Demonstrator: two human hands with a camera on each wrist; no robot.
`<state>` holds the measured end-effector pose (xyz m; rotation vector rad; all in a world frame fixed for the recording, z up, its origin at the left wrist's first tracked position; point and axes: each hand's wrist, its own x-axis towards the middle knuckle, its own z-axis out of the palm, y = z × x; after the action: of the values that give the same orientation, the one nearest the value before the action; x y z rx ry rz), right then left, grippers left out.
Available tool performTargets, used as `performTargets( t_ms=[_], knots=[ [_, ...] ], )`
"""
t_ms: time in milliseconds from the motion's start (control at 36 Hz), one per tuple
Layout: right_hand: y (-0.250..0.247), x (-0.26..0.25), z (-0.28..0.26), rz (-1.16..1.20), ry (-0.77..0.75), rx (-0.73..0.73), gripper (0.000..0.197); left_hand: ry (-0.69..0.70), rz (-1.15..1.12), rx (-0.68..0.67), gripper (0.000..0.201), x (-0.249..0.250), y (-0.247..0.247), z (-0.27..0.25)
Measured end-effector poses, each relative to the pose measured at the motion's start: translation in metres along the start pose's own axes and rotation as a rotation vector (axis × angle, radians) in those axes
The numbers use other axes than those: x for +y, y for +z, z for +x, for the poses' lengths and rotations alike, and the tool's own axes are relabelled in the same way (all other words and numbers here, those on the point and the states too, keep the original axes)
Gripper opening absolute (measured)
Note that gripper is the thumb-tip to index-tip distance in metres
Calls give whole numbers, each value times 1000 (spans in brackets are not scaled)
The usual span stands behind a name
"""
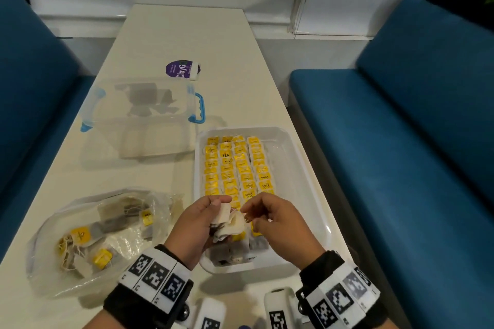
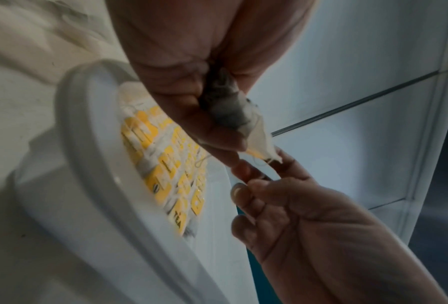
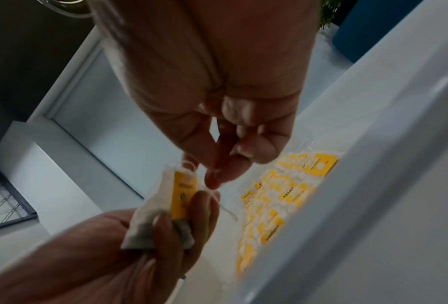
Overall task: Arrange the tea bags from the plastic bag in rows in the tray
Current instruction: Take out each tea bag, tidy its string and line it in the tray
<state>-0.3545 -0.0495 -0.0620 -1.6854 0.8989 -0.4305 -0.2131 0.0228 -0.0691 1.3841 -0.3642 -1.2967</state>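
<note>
Over the near end of the white tray (image 1: 299,168) my left hand (image 1: 220,212) grips a small bunch of tea bags (image 1: 230,223). My right hand (image 1: 250,210) pinches the string at the bunch's top edge. In the right wrist view the right hand (image 3: 216,179) nips that thread beside a yellow tag (image 3: 183,197) while the left hand (image 3: 185,214) clasps the bags. The left wrist view has the left hand (image 2: 221,133) around a grey bag (image 2: 233,111). Rows of yellow-tagged tea bags (image 1: 235,168) fill the tray's left part. The crumpled plastic bag (image 1: 88,238) with more tea bags lies to the left.
A clear lidded box with blue handles (image 1: 141,115) stands behind the plastic bag. A purple round label (image 1: 179,69) lies farther back on the pale table (image 1: 187,32). Blue benches (image 1: 401,128) flank the table. The tray's right strip (image 1: 283,168) holds no bags.
</note>
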Motion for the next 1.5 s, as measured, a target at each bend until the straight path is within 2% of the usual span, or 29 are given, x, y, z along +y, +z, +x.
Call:
performTargets(
  t_ms=[83, 194, 528, 639, 750, 833, 917, 1000, 1167, 1305, 1417, 1500],
  knots=[
    [3, -1, -1, -35, -48, -69, 50, -19, -44, -8, 25, 2, 1, 1],
    [1, 2, 3, -68, -100, -34, 31, -53, -68, -33, 24, 3, 1, 3],
    [-10, 7, 15, 62, -61, -14, 18, -70, -135, -39, 11, 4, -1, 10],
    [-16, 2, 16, 207, -9, 13, 13, -27, -82, -30, 9, 3, -2, 10],
    [-21, 4, 18, 55, -20, 87, 24, 51, 56, -14, 11, 4, 1, 11],
    [-24, 1, 19, 93, 1, 77, 30, 106, 221, -43, 9, 4, 4, 11],
    [-26, -2, 18, 148, 5, 68, 32, 98, 322, -115, 25, 3, 9, 11],
    [-26, -3, 18, 150, 4, 85, 34, 107, 367, -148, 24, -2, 12, 13],
    [-16, 2, 19, 163, 71, 154, 34, 35, 305, -160, 24, -7, 17, 14],
    [-20, 4, 13, 182, 204, 59, 53, -6, 250, -105, 26, -10, 16, 18],
    [-25, 3, 9, 277, 206, 64, 49, -35, 243, -93, 17, -10, 18, 17],
    [-27, 3, 9, 130, 177, 152, 38, -29, 253, -100, 15, -10, 21, 16]
  ],
)
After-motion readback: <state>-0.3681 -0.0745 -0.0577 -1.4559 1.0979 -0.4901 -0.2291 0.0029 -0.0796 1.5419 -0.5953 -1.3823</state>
